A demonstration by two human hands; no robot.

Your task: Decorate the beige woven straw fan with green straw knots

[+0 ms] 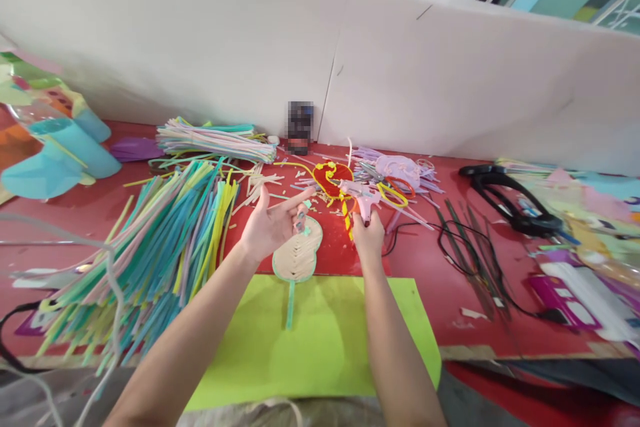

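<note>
Over the far edge of the green sheet (pixel 350 347) lies a cream fan (pixel 295 259). Beyond the sheet's left half, the left hand (pixel 267 227) spreads thumb and forefinger; whether it grips anything, I cannot tell. Beyond the sheet's right half, the right hand (pixel 369 237) clasps a pink glue gun (pixel 365 196).

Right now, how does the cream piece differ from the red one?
The cream piece has a green edge; the red piece has a yellow one. The cream piece is nearer you; the red piece is farther back, by the glue gun. Both look rounded.
</note>
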